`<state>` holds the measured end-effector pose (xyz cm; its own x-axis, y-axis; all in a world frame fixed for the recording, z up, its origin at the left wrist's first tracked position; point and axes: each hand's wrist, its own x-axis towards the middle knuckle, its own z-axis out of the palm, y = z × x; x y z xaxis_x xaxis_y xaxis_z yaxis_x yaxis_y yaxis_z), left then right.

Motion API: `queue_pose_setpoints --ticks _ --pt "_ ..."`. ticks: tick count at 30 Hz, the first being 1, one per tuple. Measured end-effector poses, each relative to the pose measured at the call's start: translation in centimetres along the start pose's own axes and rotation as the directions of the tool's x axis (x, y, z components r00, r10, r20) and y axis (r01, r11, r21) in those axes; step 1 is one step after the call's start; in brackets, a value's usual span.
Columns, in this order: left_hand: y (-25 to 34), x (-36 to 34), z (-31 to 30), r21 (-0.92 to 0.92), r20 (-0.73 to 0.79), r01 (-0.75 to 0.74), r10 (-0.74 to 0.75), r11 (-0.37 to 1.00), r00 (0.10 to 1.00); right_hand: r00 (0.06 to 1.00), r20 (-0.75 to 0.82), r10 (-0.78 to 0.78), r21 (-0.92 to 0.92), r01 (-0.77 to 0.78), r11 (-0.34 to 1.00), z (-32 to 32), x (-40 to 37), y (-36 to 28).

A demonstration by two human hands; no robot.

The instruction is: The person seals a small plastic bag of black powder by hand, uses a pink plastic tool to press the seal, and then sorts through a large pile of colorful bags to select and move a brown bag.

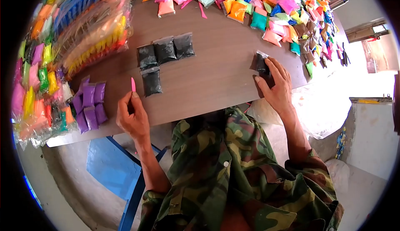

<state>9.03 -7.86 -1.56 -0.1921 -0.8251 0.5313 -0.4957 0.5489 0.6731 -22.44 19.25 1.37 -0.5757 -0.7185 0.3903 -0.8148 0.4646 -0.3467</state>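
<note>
My left hand [133, 113] is closed, pinching a small pink plastic clay tool [133, 84] upright between thumb and fingers. At the right, my right hand [277, 83] has its fingers and thumb around a small clear packet of black clay [261, 63] at the table. Between the hands, several more black packets [166, 50] lie flat, with one black packet [151, 82] just below that row. Left of my left hand sits a cluster of purple packets [89, 102].
Large clear bags of coloured packets [91, 27] fill the table's left side. A heap of loose, many-coloured packets [287, 4] covers the far right of the brown table [208, 79]. A blue stool [112, 164] stands below left, and a white plastic bag [321, 110] hangs at right.
</note>
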Motion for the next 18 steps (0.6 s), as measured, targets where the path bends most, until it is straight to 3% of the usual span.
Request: queue_pose_setpoints --ticks 5,9,13,15,18 --pt "0.1 0.0 0.0 0.037 0.004 0.025 -0.025 0.999 1.000 1.000 -0.028 -0.009 -0.034 0.009 0.999 0.8 1.4 0.0" --pt "-0.2 0.0 0.2 -0.001 -0.024 0.004 -0.004 1.000 1.000 0.996 -0.089 -0.025 0.128 0.037 0.991 1.3 1.8 -1.8" --pt "0.6 0.1 -0.1 -0.017 0.006 0.075 -0.075 0.997 0.997 0.986 -0.037 -0.164 0.155 0.168 0.974 2.1 1.7 -6.5" --pt "0.3 0.1 0.0 -0.018 0.000 0.071 -0.071 0.997 0.997 0.928 -0.018 -0.373 0.215 0.368 0.904 3.0 2.0 -9.2" --pt "0.2 0.0 0.1 -0.010 -0.015 0.067 -0.067 0.998 0.998 0.891 0.003 -0.454 0.285 0.434 0.855 5.1 2.7 -12.5"
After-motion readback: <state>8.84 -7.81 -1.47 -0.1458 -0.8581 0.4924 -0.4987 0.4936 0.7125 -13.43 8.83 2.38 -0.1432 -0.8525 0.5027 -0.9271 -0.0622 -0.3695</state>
